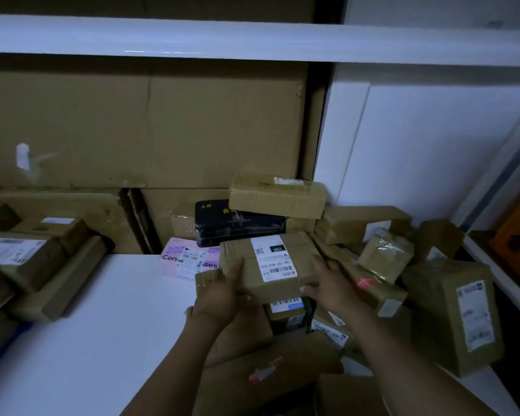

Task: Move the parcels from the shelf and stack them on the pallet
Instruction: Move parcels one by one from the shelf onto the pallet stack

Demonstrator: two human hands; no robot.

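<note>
Centre of frame, slightly right: a brown labelled parcel (270, 265) is held between both hands above the heap of parcels on the white shelf (102, 310). The left hand (222, 292) is clamped on the parcel's left end, thumb laid on the top face, the other fingers curled underneath. The right hand (330, 283) is closed on the right end, fingers spread along the side, thumb pressed to the near edge. A white shipping label with barcode is seen on the parcel's top face. Just left of it, a pink box (186, 261) is lying flat on the shelf, partly covered by the held parcel. Behind, a black wrapped packet (237, 223) is noted, with a taped brown parcel (276, 195) resting on top of it. At lower right a taller carton (460, 313) is standing tilted, label facing outward. At far left a second cluster of brown parcels (21, 253) is piled. Large cardboard sheets (147, 124) are propped across the back, under an upper shelf board (222, 40) at the top of frame. Lighting dim; small print unreadable.
</note>
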